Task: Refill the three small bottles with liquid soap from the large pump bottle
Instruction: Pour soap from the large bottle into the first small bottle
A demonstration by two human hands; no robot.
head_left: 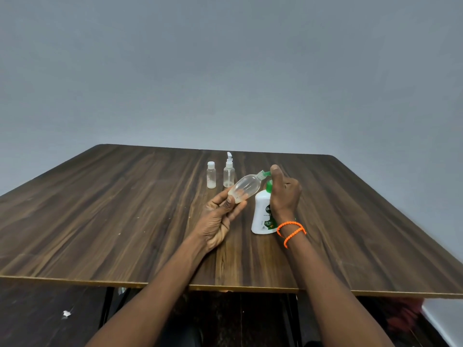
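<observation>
I'm watching the left hand (220, 216) pinching the base of a clear bottle (244, 187), thumb on the near side, fingers (238, 209) curled underneath. The bottle is lying tilted, long axis running from lower left up to upper right, its open neck pointing up at the green spout (267, 174) of the pump bottle (261, 216). A little pale liquid is sitting at its low end.

The right hand (285, 194) is wrapping around the pump head from behind; the forefinger is stretching up over the top and pressing on it, the other fingers curling tightly together. An orange band (290, 231) is circling that wrist.

The pump bottle is standing upright on the bench (100, 221), just right of the left hand. Farther back, two small bottles are standing upright side by side: a capped one (211, 175) with white liquid at the bottom, and a spray one (229, 171).
</observation>
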